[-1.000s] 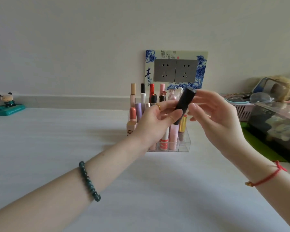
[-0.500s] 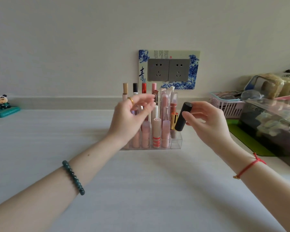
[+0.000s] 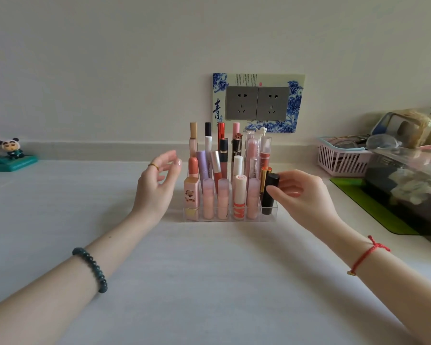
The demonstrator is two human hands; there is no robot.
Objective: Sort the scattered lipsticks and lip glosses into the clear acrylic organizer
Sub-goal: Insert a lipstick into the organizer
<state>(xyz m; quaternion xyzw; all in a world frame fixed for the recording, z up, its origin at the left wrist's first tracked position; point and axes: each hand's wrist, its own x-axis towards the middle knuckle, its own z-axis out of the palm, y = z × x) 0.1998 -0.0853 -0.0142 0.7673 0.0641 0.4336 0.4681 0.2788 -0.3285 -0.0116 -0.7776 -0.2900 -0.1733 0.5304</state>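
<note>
While pinched nearly upright, black lipstick [image 3: 269, 195]: in front-right corner slot of acrylic organizer [image 3: 228, 219].
Right hand [image 3: 306, 197]: thumb and fingers clamped on lipstick's upper part.
Left hand [image 3: 157, 188]: hovering just left of organizer, fingers loosely apart, holding nothing.

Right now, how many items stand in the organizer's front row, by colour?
Pink square case: 1
Peach-pink tubes: 3
White tube with orange stripes: 1
Black lipstick, held by the right hand: 1
Total: 6
</note>
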